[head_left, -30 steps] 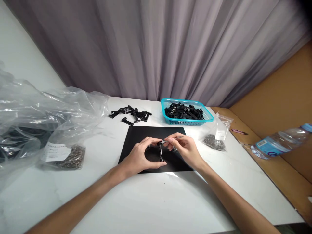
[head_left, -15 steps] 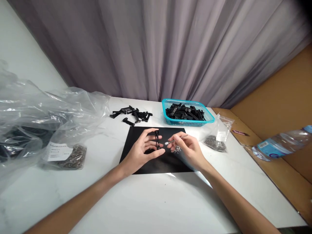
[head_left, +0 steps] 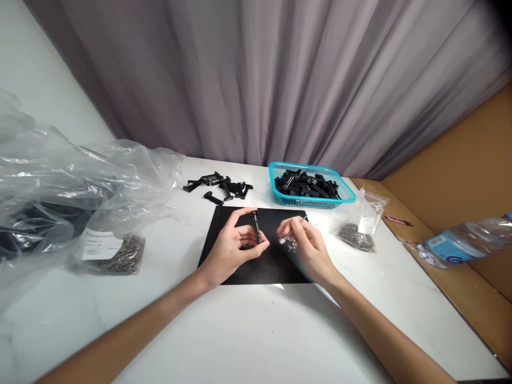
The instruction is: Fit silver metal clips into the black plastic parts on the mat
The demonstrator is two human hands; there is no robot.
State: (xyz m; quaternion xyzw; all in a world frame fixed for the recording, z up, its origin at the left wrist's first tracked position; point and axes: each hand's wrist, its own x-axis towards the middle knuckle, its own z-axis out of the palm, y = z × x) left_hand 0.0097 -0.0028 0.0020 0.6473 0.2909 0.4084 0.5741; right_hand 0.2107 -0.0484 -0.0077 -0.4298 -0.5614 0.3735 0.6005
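Two white labels (head_left: 101, 244) show on the left bag (head_left: 130, 257) and right bag (head_left: 354, 237), but their words look too small to read. The bottle (head_left: 490, 233) has a blue label (head_left: 450, 250) with a dark curly mark. Above the black mat (head_left: 260, 273), the left hand's (head_left: 230, 244) grip pinches a black part (head_left: 256, 226); the right hand's (head_left: 309, 242) grip pinches a thin tool (head_left: 282, 241).

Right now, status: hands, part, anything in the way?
Left hand: gripping black part, slightly tilted. Right hand: holding thin pale-tipped tool, apart from it. Small metal pieces nearby on black mat.
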